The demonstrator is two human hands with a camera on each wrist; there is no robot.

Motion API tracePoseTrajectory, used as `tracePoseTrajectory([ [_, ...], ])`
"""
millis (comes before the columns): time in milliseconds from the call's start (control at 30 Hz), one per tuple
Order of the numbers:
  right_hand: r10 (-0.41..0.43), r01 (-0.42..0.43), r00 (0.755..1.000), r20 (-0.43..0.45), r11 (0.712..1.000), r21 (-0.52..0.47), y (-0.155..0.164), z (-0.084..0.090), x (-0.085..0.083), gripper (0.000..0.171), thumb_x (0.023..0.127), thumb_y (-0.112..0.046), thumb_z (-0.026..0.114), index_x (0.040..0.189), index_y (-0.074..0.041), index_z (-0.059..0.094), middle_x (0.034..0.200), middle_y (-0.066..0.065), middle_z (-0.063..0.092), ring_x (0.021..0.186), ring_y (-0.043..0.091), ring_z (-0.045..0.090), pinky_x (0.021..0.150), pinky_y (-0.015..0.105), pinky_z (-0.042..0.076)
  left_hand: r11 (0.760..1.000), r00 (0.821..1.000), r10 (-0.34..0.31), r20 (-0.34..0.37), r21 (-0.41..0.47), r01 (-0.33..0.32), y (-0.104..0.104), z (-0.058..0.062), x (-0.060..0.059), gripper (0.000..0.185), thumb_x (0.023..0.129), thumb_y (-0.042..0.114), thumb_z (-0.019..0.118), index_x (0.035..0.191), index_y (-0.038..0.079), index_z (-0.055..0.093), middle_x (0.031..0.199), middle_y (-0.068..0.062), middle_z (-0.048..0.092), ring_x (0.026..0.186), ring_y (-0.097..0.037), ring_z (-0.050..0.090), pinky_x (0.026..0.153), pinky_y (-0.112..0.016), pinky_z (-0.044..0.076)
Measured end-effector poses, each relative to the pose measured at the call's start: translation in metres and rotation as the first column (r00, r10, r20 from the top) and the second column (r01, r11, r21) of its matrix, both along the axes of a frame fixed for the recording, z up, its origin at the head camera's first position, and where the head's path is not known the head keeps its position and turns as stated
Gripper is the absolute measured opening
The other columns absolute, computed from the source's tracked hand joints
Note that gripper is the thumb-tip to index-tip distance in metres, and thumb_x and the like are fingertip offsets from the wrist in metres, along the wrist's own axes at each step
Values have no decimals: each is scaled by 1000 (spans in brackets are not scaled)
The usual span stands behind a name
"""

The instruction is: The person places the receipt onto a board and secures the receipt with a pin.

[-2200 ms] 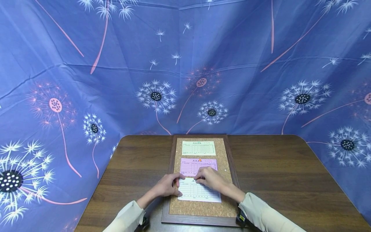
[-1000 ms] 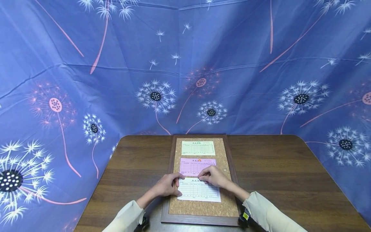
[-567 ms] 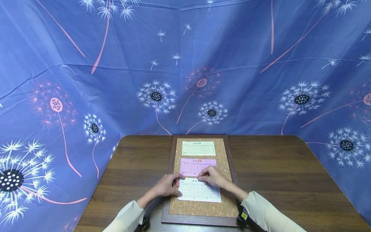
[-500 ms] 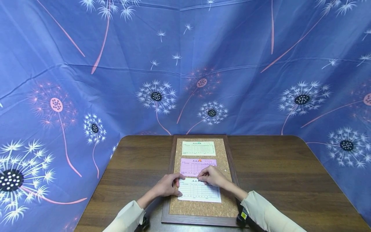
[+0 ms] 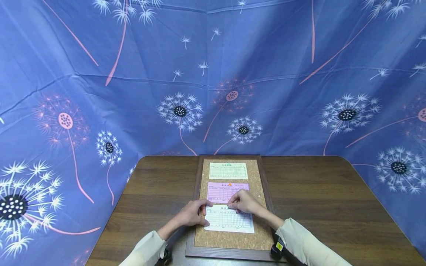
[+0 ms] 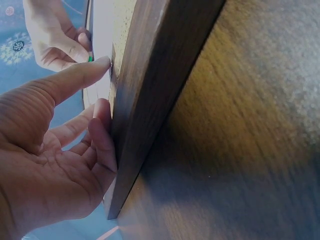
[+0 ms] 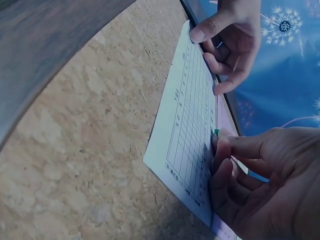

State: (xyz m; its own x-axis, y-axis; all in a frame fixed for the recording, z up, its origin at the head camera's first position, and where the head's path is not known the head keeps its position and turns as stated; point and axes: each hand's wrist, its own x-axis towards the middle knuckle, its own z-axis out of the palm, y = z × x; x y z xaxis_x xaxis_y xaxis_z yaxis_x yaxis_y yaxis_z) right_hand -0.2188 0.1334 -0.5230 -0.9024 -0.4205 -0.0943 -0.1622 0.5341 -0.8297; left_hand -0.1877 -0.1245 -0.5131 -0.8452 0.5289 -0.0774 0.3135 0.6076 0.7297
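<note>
A white printed form [image 5: 227, 223] lies on the lower part of a framed corkboard [image 5: 233, 242]. My left hand [image 5: 191, 213] rests at the form's left side, thumb on its lower left corner and index finger at the upper left one; the other fingers bend loosely by the frame. At the middle of the form's top edge, my right hand [image 5: 244, 202] pinches a small green pushpin [image 7: 216, 132] between thumb and index finger. The green head also shows in the left wrist view; the pin's point is hidden.
Above the white form, a pink form [image 5: 217, 190] has an orange pushpin [image 5: 230, 184] at its top. A pale green form [image 5: 227, 171] lies higher up. The board sits on a brown wooden table [image 5: 319, 207], with a blue dandelion-print cloth [image 5: 283, 111] behind.
My right hand has shifted slightly right along the white form's top edge since the earliest frame, then stayed nearly still. The left hand keeps its place at the form's left side.
</note>
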Motion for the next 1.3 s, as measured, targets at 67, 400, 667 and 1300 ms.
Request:
tracePoseTrajectory([
  [67, -8, 8, 1000, -7, 1000, 7, -1, 1, 1, 5, 88, 0, 75, 85, 1, 78, 69, 7, 72, 51, 6, 54, 47, 14, 37, 1000, 1000, -2, -2, 0, 2, 0, 0, 0, 56, 67, 5, 91, 118, 2, 67, 82, -8, 64, 60, 0, 45, 57, -17, 37],
  [400, -61, 61, 998, 5, 998, 11, -1, 1, 1, 6, 87, 0, 76, 81, -1, 78, 62, 4, 70, 48, 6, 53, 46, 16, 37, 1000, 1000, 3, 11, -11, -3, 1, -1, -1, 56, 68, 4, 90, 119, 2, 67, 82, -9, 64, 59, 0, 44, 56, -18, 36],
  [667, -78, 78, 997, 12, 997, 15, -3, 1, 2, 7, 86, 0, 77, 79, -1, 77, 60, 5, 68, 47, 6, 52, 45, 15, 38, 1000, 1000, 10, 11, -17, -10, 1, -2, -1, 56, 67, 5, 91, 118, 3, 67, 82, -7, 64, 61, -1, 44, 58, -18, 36],
  [1300, -71, 74, 995, -69, 997, 36, -8, 1, 1, 6, 81, 3, 78, 76, 0, 77, 58, 4, 67, 43, 2, 49, 44, 14, 37, 1000, 1000, -4, 1, -9, 4, 1, -4, -3, 56, 68, 5, 91, 118, 2, 67, 81, -7, 63, 60, 0, 44, 56, -18, 37],
])
